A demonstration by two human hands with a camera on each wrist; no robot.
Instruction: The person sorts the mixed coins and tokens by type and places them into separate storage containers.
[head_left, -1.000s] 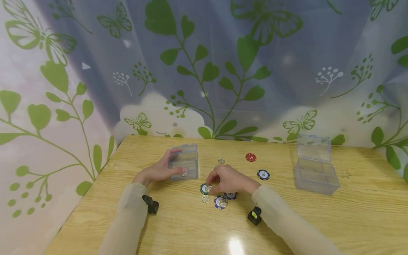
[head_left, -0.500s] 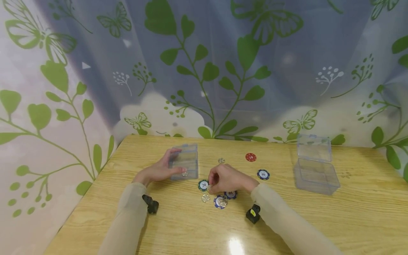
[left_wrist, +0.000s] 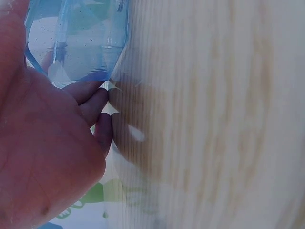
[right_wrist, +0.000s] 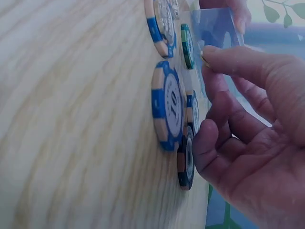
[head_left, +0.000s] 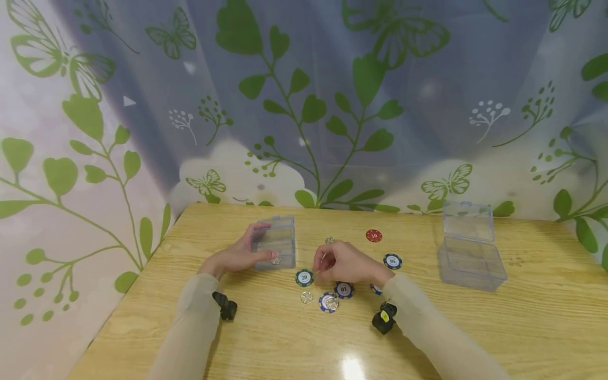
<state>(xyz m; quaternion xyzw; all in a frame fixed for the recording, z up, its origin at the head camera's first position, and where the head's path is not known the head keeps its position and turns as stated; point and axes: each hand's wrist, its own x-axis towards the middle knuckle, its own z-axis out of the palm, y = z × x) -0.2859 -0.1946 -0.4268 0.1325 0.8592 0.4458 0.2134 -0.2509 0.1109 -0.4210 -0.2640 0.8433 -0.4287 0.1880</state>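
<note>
My left hand (head_left: 237, 256) grips a clear plastic box (head_left: 284, 244) at the table's left, thumb along the near side. Near that thumb a silver coin (head_left: 276, 260) shows, apparently inside the box. Right of the box, the thumb and finger of my right hand (head_left: 350, 264) pinch a coin (right_wrist: 205, 60), its edge just showing. Beneath and around this hand lie a green 20 poker chip (head_left: 304, 277), a blue 10 chip (head_left: 344, 289), a silver coin (head_left: 306, 297), and a blue chip (head_left: 326, 302) with a coin (head_left: 332, 303) on top.
Another clear box (head_left: 470, 264) stands at the right with its lid raised. A red chip (head_left: 373, 236) and a blue 50 chip (head_left: 392, 261) lie between. One coin (head_left: 330, 240) is behind my right hand, and a blue chip (head_left: 376, 289) shows beside the right wrist.
My right hand has lifted off the green chip and shifted slightly right with the pinched coin, uncovering the number 20. The left hand and its box have hardly moved.
</note>
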